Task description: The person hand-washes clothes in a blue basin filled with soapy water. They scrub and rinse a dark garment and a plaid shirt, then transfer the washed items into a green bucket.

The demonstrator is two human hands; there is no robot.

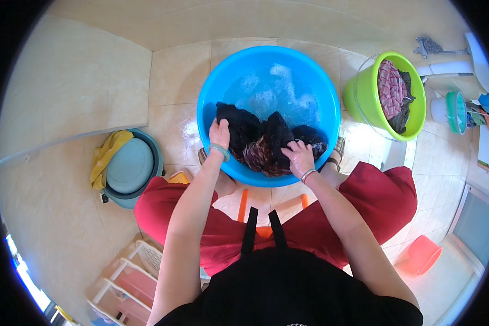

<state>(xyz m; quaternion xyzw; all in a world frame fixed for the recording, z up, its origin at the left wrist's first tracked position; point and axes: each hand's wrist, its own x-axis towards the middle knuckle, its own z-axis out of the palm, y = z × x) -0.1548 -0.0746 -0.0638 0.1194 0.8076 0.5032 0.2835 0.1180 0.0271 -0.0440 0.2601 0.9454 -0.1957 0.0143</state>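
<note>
A large round blue basin [205, 98] of sudsy water stands in front of me between my feet. Bunched along its near side lies a wet, dark garment [274, 136], with a brownish patterned part showing in the middle; its exact kind cannot be made out. At the basin's left side, my left hand [219, 134], with a pale green bangle on the wrist, is closed on the garment's left end. My right hand [300, 158] has a bracelet on its wrist and grips the cloth near the right front rim, fingers curled into the folds.
A lime green bucket [358, 92] holding clothes stands to the right of the basin. On the left are a grey-blue tub [130, 163] and a yellow cloth [104, 157]. A white rack [126, 282] is at lower left, an orange-pink bucket [422, 255] at lower right.
</note>
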